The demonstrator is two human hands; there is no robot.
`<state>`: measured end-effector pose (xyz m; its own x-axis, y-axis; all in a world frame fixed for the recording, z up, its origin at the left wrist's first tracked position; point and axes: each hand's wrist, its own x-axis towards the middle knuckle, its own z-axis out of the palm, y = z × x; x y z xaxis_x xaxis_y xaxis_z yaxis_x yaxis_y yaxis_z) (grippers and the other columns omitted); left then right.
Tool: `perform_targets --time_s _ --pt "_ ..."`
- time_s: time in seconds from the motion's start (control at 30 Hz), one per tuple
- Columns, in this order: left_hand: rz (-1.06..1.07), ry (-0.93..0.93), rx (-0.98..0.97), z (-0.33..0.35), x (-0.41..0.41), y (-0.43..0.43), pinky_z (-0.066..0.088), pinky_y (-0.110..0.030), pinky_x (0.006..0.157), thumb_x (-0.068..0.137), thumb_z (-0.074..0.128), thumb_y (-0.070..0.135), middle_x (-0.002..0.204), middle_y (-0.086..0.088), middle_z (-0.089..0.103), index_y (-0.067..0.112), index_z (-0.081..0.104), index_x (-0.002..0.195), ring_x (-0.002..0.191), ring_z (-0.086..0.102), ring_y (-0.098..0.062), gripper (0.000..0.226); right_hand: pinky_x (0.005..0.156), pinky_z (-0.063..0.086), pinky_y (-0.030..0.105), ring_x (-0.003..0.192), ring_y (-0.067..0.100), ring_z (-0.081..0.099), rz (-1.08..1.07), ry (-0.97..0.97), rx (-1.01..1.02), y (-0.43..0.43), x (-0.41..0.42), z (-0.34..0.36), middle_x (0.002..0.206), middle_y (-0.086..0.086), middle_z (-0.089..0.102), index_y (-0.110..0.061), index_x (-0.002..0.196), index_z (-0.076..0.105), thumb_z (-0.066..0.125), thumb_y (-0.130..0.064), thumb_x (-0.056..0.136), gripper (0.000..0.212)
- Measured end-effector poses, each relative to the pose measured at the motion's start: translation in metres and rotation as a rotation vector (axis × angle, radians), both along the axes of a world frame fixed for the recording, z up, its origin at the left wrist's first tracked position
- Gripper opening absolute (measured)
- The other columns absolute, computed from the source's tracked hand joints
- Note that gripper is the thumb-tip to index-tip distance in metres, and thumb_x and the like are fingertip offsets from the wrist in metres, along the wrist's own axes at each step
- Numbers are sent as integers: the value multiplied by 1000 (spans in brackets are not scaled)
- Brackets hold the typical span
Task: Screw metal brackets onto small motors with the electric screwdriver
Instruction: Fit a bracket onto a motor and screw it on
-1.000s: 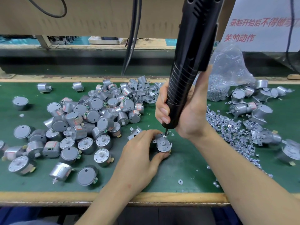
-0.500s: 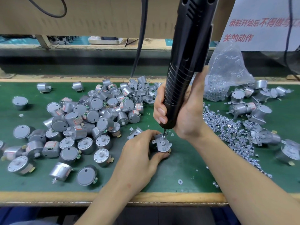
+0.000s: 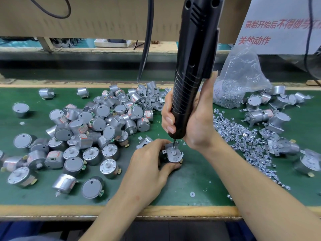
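Motor under bracket: on desk, front centre | left grip curled round motor body | right grip wrapped round electric screwdriver, bit on bracket | judged small, rigid, slippery metal: hold by sides

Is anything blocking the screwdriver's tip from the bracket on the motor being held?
Nothing visible. The electric screwdriver, gripped by the right hand, has its tip on the bracket. The left hand holds the motor, fingers beside the tip, not under it.
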<state>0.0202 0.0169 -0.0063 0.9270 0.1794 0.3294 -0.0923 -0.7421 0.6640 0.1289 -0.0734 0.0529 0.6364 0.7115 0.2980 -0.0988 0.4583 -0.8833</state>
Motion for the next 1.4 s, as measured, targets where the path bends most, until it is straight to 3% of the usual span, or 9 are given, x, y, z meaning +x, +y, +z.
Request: perform_targets --time_s 0.23,0.33,0.53,0.63,0.73,0.8,0.9,1.4 --pt "-8 0 6 1 0 0 34 -1 68 75 86 28 70 31 48 22 67 109 75 50 16 40 44 28 29 38 18 38 -15 -13 -29 1 0 -2 48 2 46 -16 63 56 10 -81 77 81" --pt "-7 5 8 2 0 0 33 0 69 75 85 28 72 32 47 20 66 110 76 49 18 40 42 31 24 37 18 36 -9 1 -31 3 -1 -2 48 2 44 -18 62 56 5 -78 81 82" --pt "3 22 37 0 -1 -1 30 2 73 77 83 32 88 27 55 20 64 114 76 46 17 43 41 34 21 36 16 35 24 20 -36 5 -3 0 46 2 43 -21 58 58 5 -84 80 85" --pt "14 18 59 -2 0 -2 32 -3 76 78 82 33 100 15 66 20 64 116 82 47 3 44 41 35 20 36 15 36 40 2 -16 3 -5 0 47 0 44 -21 60 58 25 -97 74 83" --pt "27 18 73 -2 0 -3 34 -11 79 79 81 34 109 11 68 21 63 118 100 52 -5 45 42 36 19 37 12 38 50 -13 -8 2 -6 0 48 -2 45 -23 61 59 42 -96 64 75" --pt "28 18 76 -3 0 -2 35 -13 80 79 80 34 110 10 68 20 63 119 102 52 -5 46 41 35 20 36 14 37 35 7 -28 2 -6 1 47 -1 45 -22 59 59 28 -96 76 82" --pt "30 16 75 -4 0 -2 34 -12 80 79 80 35 112 9 69 19 63 120 105 51 -5 47 40 33 21 35 16 35 19 18 -56 5 -4 1 46 2 44 -19 55 56 5 -75 86 81" --pt "42 5 83 -9 1 -1 41 -21 84 79 80 38 113 11 68 23 61 118 106 57 -9 46 41 32 21 38 17 37 -195 9 -46 6 -13 -2 49 4 43 -13 59 51 10 -73 88 78"
